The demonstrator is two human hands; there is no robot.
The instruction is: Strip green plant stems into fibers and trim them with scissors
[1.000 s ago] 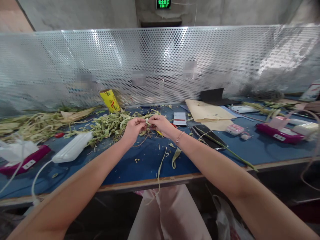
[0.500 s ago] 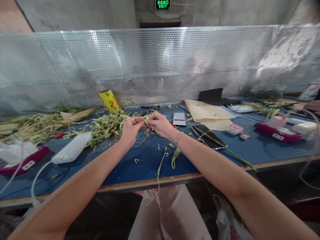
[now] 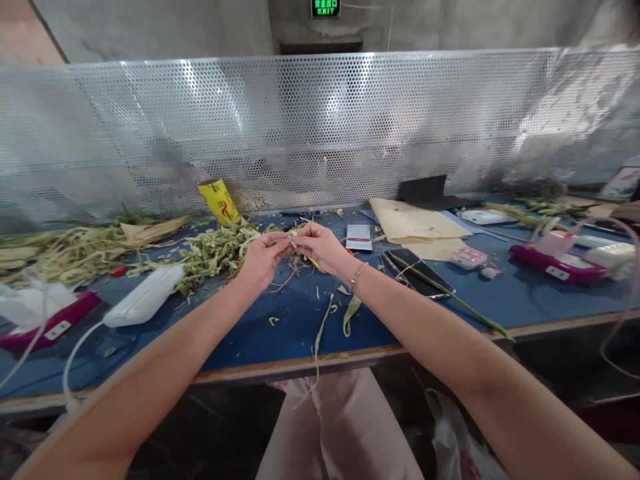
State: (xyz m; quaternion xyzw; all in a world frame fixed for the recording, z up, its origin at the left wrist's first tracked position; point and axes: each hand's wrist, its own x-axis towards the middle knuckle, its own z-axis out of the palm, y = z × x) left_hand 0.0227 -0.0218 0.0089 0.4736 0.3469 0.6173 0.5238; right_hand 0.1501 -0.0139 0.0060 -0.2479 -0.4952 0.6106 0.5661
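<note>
Between my hands, above the blue table (image 3: 295,327), is a small pale green knotted piece of plant strip (image 3: 293,238). My left hand (image 3: 263,259) pinches it from the left with thumb and forefinger. From the other side my right hand (image 3: 320,247), with a bracelet at the wrist, closes its fingertips on the same piece. The fingers hide part of it. Left of my hands lies a heap of similar pale green knotted pieces (image 3: 215,253). Loose strips (image 3: 320,333) and scraps are scattered nearer to me, one strip hanging over the table edge.
A yellow tube (image 3: 220,202) stands tilted behind the heap. On the left are dry leaves (image 3: 95,247), a white power adapter (image 3: 145,295) and a magenta socket block (image 3: 55,327). To the right lie a phone (image 3: 420,272), brown paper (image 3: 413,221) and another magenta socket block (image 3: 557,265). A perforated metal screen (image 3: 320,100) rises behind.
My hands stay at nearly the same spot, both still pinching the piece. The fingers have shifted slightly around it, and my left hand sits a touch closer to the right.
</note>
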